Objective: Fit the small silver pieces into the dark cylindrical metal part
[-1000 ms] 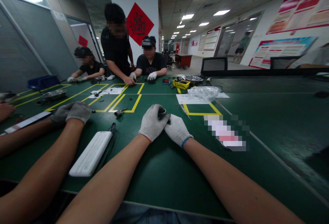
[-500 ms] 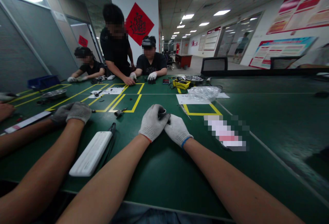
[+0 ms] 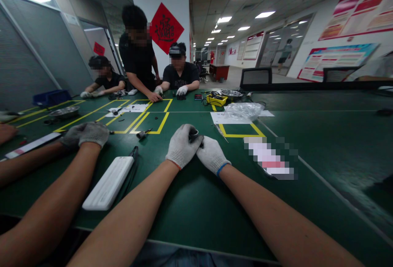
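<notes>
1. Both gloved hands meet on the green tabletop (image 3: 190, 209).
2. The left hand (image 3: 181, 146) and right hand (image 3: 212, 155) have fingers clenched round a small dark part (image 3: 194, 135), mostly hidden, perhaps cylindrical.

The standing person in black (image 3: 137, 60) beside the red wall sign (image 3: 166, 28) leans a little more away from the sign. In the doorway at the far right, the walking person (image 3: 285, 52) is now smaller, farther off.
</notes>
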### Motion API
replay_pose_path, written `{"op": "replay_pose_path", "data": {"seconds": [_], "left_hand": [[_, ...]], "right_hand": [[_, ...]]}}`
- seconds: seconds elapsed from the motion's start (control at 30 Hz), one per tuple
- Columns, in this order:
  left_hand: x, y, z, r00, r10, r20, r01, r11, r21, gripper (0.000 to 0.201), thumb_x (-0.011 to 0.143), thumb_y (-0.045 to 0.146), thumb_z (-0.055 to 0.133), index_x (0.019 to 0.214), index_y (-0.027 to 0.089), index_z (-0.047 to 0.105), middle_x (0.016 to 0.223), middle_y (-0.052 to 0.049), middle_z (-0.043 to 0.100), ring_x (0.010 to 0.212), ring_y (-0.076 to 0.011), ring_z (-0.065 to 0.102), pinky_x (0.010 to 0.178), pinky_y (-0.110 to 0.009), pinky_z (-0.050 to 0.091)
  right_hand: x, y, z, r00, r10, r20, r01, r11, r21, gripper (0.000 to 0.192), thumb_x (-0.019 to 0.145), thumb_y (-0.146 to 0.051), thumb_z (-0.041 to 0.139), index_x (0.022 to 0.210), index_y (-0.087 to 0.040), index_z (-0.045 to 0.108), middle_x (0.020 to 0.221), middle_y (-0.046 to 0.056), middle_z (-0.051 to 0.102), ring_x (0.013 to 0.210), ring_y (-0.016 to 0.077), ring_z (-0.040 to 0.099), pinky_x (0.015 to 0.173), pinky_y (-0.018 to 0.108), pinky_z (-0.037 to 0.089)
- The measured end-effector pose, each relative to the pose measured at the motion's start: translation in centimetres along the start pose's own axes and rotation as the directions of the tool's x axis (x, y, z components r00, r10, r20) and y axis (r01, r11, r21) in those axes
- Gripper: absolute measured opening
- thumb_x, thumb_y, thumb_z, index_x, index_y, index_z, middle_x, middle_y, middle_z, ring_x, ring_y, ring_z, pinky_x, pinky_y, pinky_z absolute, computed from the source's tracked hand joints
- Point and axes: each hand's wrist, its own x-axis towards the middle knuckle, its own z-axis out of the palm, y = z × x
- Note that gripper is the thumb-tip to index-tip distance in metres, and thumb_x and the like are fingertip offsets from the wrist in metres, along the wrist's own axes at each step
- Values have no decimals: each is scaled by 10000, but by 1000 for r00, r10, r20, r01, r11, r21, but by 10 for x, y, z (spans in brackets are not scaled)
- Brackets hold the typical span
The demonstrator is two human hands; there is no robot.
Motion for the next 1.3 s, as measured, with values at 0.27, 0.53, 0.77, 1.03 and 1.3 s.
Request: {"op": "replay_pose_path", "data": {"seconds": [0.27,0.53,0.77,1.03,1.3], "left_hand": [[0,0,0,1000,11,4,-11,1000,-9,170,826,245,726,917,219,584,907,-27,659,847,-198,645,769,-331,531],[0,0,0,1000,-1,0,1,1000,-1,177,822,252,735,916,222,589,911,-30,666,848,-205,650,769,-340,535],[0,1,0,1000,11,-2,-11,1000,-10,168,827,245,725,920,226,586,915,-29,665,852,-201,648,769,-338,538],[-1,1,0,1000,13,2,-13,1000,-2,167,833,249,723,921,221,583,913,-32,663,854,-205,650,766,-337,535],[0,0,0,1000,6,4,-6,1000,0,175,829,254,728,921,224,582,916,-28,663,871,-203,655,783,-336,539]], "right_hand": [[1,1,1,1000,-2,25,2,1000,-15,136,857,-177,596,905,-143,719,968,128,749,915,237,677,740,281,437],[0,1,1,1000,-5,13,5,1000,9,128,863,-185,597,895,-159,717,960,113,752,900,224,678,736,267,440],[0,1,0,1000,2,13,-2,1000,6,124,854,-186,603,893,-159,718,950,112,751,876,222,674,716,267,434],[0,-1,-1,1000,-3,17,3,1000,-2,122,860,-183,598,886,-160,715,947,107,750,874,215,672,718,264,430],[1,2,3,1000,-5,-1,5,1000,10,141,864,-189,593,904,-162,725,957,112,755,894,226,680,737,273,442]]}}
